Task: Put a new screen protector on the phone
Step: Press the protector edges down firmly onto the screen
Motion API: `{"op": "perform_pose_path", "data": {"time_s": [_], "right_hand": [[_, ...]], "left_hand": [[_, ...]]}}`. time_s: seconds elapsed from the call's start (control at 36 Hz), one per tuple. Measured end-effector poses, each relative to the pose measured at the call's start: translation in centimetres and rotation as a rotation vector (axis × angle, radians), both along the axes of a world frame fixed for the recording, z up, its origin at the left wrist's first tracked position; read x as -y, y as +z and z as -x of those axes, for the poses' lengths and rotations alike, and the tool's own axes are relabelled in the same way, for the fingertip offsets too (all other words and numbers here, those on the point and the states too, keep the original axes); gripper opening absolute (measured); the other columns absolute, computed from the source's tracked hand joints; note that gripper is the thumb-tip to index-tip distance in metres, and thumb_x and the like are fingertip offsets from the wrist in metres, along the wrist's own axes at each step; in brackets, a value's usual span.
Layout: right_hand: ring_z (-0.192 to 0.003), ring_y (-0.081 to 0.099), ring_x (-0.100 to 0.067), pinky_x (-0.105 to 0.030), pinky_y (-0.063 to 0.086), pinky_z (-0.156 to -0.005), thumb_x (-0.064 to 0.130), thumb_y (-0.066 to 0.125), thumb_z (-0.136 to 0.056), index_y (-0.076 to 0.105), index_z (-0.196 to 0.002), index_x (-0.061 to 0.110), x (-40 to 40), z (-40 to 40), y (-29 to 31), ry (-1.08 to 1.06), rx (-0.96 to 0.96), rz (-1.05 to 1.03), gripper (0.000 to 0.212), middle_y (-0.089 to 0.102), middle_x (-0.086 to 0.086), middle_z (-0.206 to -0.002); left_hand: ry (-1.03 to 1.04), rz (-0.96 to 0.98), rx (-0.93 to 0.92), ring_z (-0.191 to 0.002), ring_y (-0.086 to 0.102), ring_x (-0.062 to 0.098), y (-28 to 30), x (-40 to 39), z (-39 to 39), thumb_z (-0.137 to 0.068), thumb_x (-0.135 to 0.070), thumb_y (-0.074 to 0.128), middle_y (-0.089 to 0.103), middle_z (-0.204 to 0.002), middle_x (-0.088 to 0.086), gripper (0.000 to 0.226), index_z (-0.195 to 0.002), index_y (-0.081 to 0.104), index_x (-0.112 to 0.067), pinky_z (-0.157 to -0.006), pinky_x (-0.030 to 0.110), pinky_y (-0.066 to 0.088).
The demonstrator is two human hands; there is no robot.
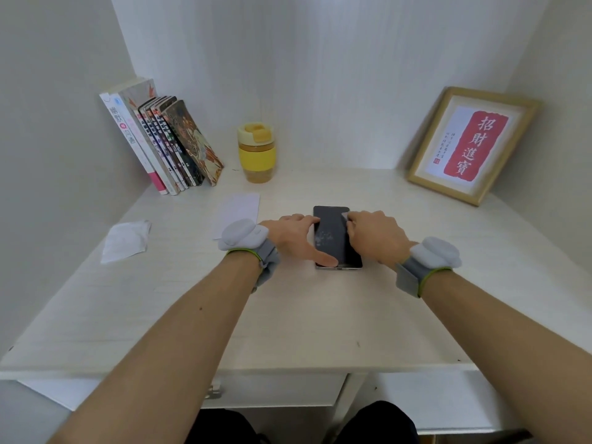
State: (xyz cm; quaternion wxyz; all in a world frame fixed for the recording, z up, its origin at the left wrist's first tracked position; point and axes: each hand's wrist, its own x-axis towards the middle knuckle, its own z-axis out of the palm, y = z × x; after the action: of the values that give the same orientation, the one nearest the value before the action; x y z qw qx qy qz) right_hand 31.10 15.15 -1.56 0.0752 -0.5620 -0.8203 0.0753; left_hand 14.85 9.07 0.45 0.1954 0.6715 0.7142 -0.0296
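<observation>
While two bare forearms reach forward from the bottom edge, each wearing a grey wristband with a green trim, the person's dark-clothed knees show beneath a pale wood-grain desk (288, 315) with a shallow drawer under its front edge. Near the middle of the desk a dark phone (336, 241) lies flat, screen up, its short end toward the person; the glass shows whitish smudges or specks on its left half. On the phone's left side, the left hand (294, 238) braces it, with the thumb lying across the near left corner and a straight forefinger touching the far left edge. At the phone's far right, the right hand (373, 235) has its fingers curled and pinches a small pale wipe or tab (344, 216) against the screen; what exactly this pale piece is cannot be told. Left of the phone, partly hidden behind the left wristband, a white rectangular sheet (238, 209) lies flat. Farther left sits a crumpled, torn-open white packet (126, 240). At the back of the desk, a yellow lidded cup (257, 152) stands upright. Left of the cup, a row of books (160, 139) leans against the white side wall. In the far right corner a wooden picture frame (474, 144) with red calligraphy leans against the wall.
</observation>
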Motion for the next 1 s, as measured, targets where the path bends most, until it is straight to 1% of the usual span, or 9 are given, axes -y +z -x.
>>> {"op": "perform_pose_path", "data": {"time_s": [0.17, 0.31, 0.47, 0.58, 0.67, 0.75, 0.86, 0.92, 1.0], "right_hand": [[-0.082, 0.056, -0.029, -0.032, 0.042, -0.064, 0.025, 0.039, -0.097, 0.061, -0.107, 0.018, 1.9, -0.6, 0.4, 0.052, 0.045, 0.037, 0.025, 0.061, -0.009, -0.104], [-0.096, 0.061, -0.034, -0.033, 0.045, -0.069, 0.028, 0.038, -0.100, 0.059, -0.118, 0.014, 1.2, 0.6, 0.9, 0.039, 0.053, 0.050, 0.031, 0.060, -0.012, -0.114], [-0.110, 0.060, -0.034, -0.036, 0.050, -0.084, 0.020, 0.044, -0.098, 0.057, -0.129, 0.013, 0.0, 2.1, 2.2, -0.035, 0.078, 0.092, 0.034, 0.058, -0.013, -0.126], [-0.088, 0.063, -0.031, -0.033, 0.050, -0.067, 0.016, 0.044, -0.094, 0.060, -0.118, 0.010, 0.2, 2.0, 2.4, -0.033, 0.077, 0.137, 0.029, 0.056, -0.009, -0.100], [-0.070, 0.052, -0.027, -0.032, 0.046, -0.061, 0.022, 0.040, -0.097, 0.059, -0.113, 0.009, 0.9, 1.2, 1.7, -0.004, 0.050, 0.137, 0.028, 0.048, -0.007, -0.090], [-0.079, 0.055, -0.029, -0.033, 0.048, -0.067, 0.024, 0.038, -0.099, 0.059, -0.114, 0.011, 1.5, 0.9, 1.3, -0.008, 0.014, 0.125, 0.029, 0.051, -0.008, -0.094], [-0.103, 0.063, -0.034, -0.034, 0.050, -0.076, 0.023, 0.042, -0.098, 0.058, -0.122, 0.012, 0.2, 1.8, 1.6, -0.029, 0.026, 0.120, 0.031, 0.060, -0.012, -0.118], [-0.107, 0.061, -0.034, -0.034, 0.049, -0.081, 0.021, 0.045, -0.097, 0.058, -0.123, 0.011, -0.7, 2.4, 1.7, -0.034, 0.045, 0.117, 0.031, 0.059, -0.014, -0.121], [-0.106, 0.061, -0.034, -0.032, 0.045, -0.077, 0.021, 0.044, -0.098, 0.058, -0.122, 0.010, -1.3, 2.8, 1.7, -0.033, 0.053, 0.108, 0.030, 0.059, -0.015, -0.121]], "left_hand": [[0.015, 0.034, 0.030, -0.142, 0.025, 0.023, 0.4, -0.5, -0.3, -0.070, -0.077, 0.059, 0.019, -0.157, 0.000, 0.107, -0.152, 0.012, -0.027, -0.115, 0.039, 0.025], [0.070, -0.040, 0.028, -0.134, 0.037, 0.026, 0.3, -0.6, -1.1, -0.079, -0.072, 0.054, 0.031, -0.151, 0.004, 0.092, -0.149, 0.021, -0.024, -0.105, 0.037, 0.032], [0.060, -0.090, -0.057, -0.130, 0.040, 0.027, -0.3, -0.5, -1.3, -0.076, -0.074, 0.056, 0.037, -0.145, 0.004, 0.092, -0.145, 0.025, -0.022, -0.104, 0.041, 0.035], [0.054, -0.092, -0.057, -0.130, 0.039, 0.027, -0.3, -0.6, -1.2, -0.075, -0.074, 0.056, 0.037, -0.145, 0.005, 0.093, -0.146, 0.025, -0.022, -0.104, 0.042, 0.035], [0.057, -0.106, -0.068, -0.131, 0.038, 0.027, -0.4, -0.5, -1.2, -0.075, -0.075, 0.055, 0.037, -0.145, 0.004, 0.093, -0.145, 0.025, -0.022, -0.104, 0.042, 0.034], [0.064, -0.114, -0.071, -0.131, 0.039, 0.027, -0.4, -0.5, -1.3, -0.075, -0.075, 0.056, 0.037, -0.145, 0.005, 0.093, -0.145, 0.026, -0.023, -0.103, 0.042, 0.034], [0.064, -0.107, -0.063, -0.132, 0.037, 0.027, -0.3, -0.4, -1.4, -0.075, -0.075, 0.055, 0.035, -0.147, 0.004, 0.093, -0.145, 0.025, -0.023, -0.103, 0.042, 0.032], [0.067, -0.105, -0.058, -0.133, 0.035, 0.027, -0.3, -0.3, -1.3, -0.075, -0.075, 0.055, 0.034, -0.147, 0.004, 0.093, -0.146, 0.024, -0.023, -0.104, 0.042, 0.031], [0.066, -0.103, -0.060, -0.134, 0.035, 0.027, -0.4, -0.3, -1.2, -0.075, -0.075, 0.055, 0.033, -0.148, 0.004, 0.093, -0.146, 0.023, -0.023, -0.104, 0.042, 0.031]]}}
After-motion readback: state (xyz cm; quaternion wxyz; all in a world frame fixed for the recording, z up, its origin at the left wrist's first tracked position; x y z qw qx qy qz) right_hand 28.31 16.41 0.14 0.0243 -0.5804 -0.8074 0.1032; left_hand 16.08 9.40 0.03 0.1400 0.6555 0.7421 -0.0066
